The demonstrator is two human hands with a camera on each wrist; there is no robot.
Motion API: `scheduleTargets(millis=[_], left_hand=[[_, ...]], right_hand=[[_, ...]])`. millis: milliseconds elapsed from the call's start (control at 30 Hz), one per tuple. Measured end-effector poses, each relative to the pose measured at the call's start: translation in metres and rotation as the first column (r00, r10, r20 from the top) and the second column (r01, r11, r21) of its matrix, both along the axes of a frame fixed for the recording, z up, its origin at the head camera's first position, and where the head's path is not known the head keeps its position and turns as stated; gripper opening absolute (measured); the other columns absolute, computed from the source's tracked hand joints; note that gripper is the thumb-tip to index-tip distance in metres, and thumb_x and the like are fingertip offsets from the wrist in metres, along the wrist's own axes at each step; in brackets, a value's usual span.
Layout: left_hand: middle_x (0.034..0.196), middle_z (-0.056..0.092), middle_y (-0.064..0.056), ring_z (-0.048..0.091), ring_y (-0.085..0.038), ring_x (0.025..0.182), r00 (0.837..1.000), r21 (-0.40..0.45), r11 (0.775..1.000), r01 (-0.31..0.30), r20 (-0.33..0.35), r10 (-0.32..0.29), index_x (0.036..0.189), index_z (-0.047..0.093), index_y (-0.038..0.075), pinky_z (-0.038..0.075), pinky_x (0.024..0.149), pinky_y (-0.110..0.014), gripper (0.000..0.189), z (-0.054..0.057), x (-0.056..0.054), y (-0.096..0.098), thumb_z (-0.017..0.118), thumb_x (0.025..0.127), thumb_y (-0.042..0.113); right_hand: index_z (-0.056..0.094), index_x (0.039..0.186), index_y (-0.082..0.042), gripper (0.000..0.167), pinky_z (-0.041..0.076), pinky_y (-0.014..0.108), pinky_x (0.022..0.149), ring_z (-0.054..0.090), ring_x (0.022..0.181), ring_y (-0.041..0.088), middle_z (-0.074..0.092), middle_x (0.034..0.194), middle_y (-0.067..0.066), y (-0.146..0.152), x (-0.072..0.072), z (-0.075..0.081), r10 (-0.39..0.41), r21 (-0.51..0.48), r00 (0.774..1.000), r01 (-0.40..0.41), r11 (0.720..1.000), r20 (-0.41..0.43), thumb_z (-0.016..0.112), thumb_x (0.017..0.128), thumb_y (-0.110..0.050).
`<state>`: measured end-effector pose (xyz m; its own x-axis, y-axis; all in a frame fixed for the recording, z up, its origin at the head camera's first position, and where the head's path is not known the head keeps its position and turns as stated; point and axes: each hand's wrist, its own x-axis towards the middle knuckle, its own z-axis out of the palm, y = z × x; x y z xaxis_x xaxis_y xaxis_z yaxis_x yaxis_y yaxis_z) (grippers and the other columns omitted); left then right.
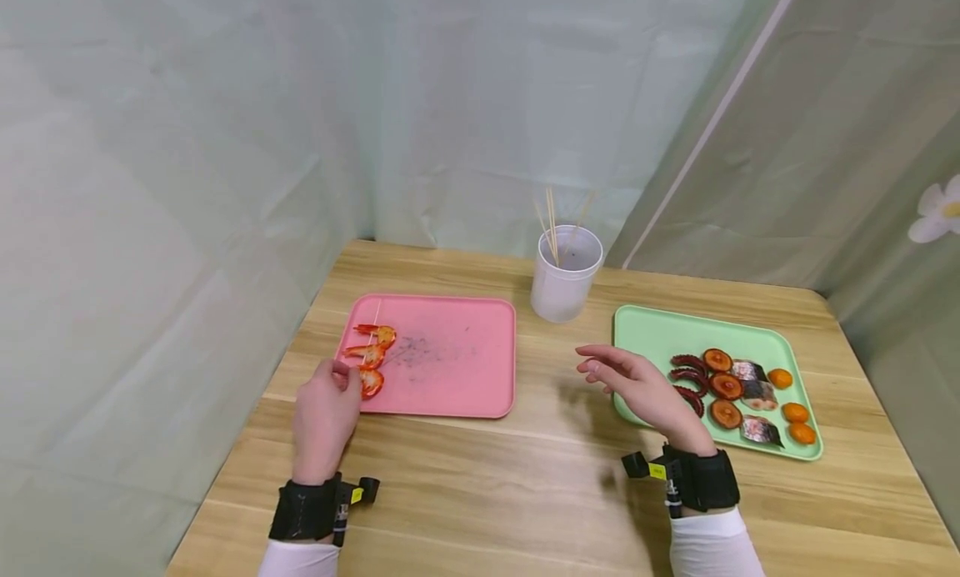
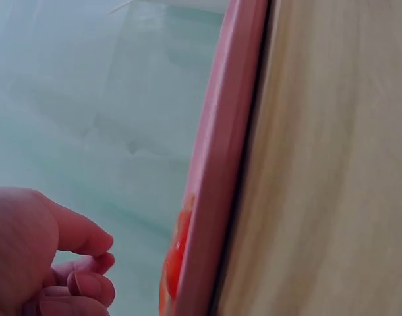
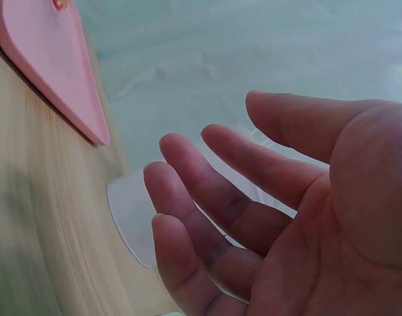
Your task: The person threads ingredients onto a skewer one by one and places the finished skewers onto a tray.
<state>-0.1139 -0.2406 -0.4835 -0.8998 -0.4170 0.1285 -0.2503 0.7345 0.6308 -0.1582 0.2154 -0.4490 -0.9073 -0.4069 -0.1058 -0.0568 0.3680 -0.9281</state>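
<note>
On a wooden table (image 1: 487, 502), three shrimp pieces (image 1: 369, 357) are lying by our left hand (image 1: 326, 406)

At the far left, we are wearing a black strap (image 1: 303, 510) on the wrist and holding the left hand over the near left corner of a pink tray (image 1: 465, 360). Its fingers are hanging loosely curled, the tips sitting close to the thumb, and the left wrist view is showing them apart from the shrimp. Those pieces are forming a column along the tray's left side, the nearest one partly covered by the hand in the head view. A thin stick (image 1: 377, 313) is lining up with them; we cannot tell whether it is passing through all three. Dark smudges (image 1: 416, 352) are marking the tray's surface to their right.

Beyond and to the right, a white bucket (image 1: 551, 298) is standing upright, with slender sticks (image 1: 551, 214) leaning out of it.

Farther right, we are hovering the right hand (image 1: 647, 391) near the left end of a green tray (image 1: 645, 335), its fingers slightly spread and gently bent. On that tray, dark red tentacles (image 1: 693, 378), brown round slices (image 1: 726, 385), fish pieces (image 1: 759, 395) and orange balls (image 1: 795, 412) are lying in columns, in that order.
</note>
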Motion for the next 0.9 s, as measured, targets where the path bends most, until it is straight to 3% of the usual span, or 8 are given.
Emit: scheduleTargets(millis=[167,367,667,767,900], left_hand=[[0.066,0.053,-0.007,0.047,-0.023,0.052,0.998,-0.001,1.0,0.023,-0.059,-0.023,0.107,0.065,0.001,0.033,0.045,-0.035,0.023,0.005,-0.005,0.008,0.066,0.106,0.024],[0.064,0.051,-0.005,0.045,-0.022,0.052,0.982,-0.014,0.994,0.11,-0.151,-0.111,0.105,0.068,0.002,0.031,0.048,-0.034,0.02,0.017,-0.02,0.023,0.065,0.106,0.021],[0.063,0.049,-0.001,0.044,-0.018,0.05,0.936,0.028,0.952,0.304,-0.194,-0.294,0.107,0.069,0.006,0.032,0.047,-0.032,0.019,0.038,-0.044,0.066,0.064,0.107,0.024],[0.064,0.05,-0.001,0.044,-0.017,0.05,0.91,0.048,0.924,0.379,-0.201,-0.363,0.108,0.07,0.006,0.032,0.048,-0.031,0.019,0.04,-0.049,0.081,0.064,0.107,0.024],[0.067,0.051,-0.001,0.045,-0.017,0.052,0.891,0.084,0.899,0.43,-0.199,-0.408,0.108,0.071,0.009,0.034,0.049,-0.032,0.018,0.044,-0.057,0.098,0.065,0.108,0.025]], right_hand=[[0.058,0.151,-0.005,0.045,0.056,0.046,0.096,0.065,0.123,0.047,0.068,0.134,0.023,0.003,-0.002,-0.001,-0.01,0.003,1.0,0.01,1.0,-0.008,0.056,0.114,-0.031],[0.057,0.152,-0.007,0.045,0.056,0.044,0.096,0.064,0.124,0.046,0.068,0.136,0.023,0.005,-0.008,-0.003,-0.012,0.003,1.0,0.012,1.0,0.0,0.055,0.114,-0.031],[0.057,0.152,-0.008,0.046,0.053,0.056,0.099,0.068,0.119,0.033,0.068,0.134,0.023,0.008,-0.029,0.007,-0.05,0.031,0.998,0.051,0.998,-0.031,0.052,0.115,-0.034],[0.059,0.151,-0.009,0.045,0.053,0.054,0.098,0.068,0.117,0.031,0.069,0.132,0.02,0.007,-0.037,0.012,-0.061,0.042,0.997,0.063,0.997,-0.035,0.052,0.115,-0.034],[0.061,0.149,-0.008,0.045,0.053,0.049,0.095,0.068,0.115,0.034,0.071,0.129,0.019,0.005,-0.048,0.021,-0.09,0.056,0.995,0.092,0.994,-0.035,0.053,0.115,-0.035]])
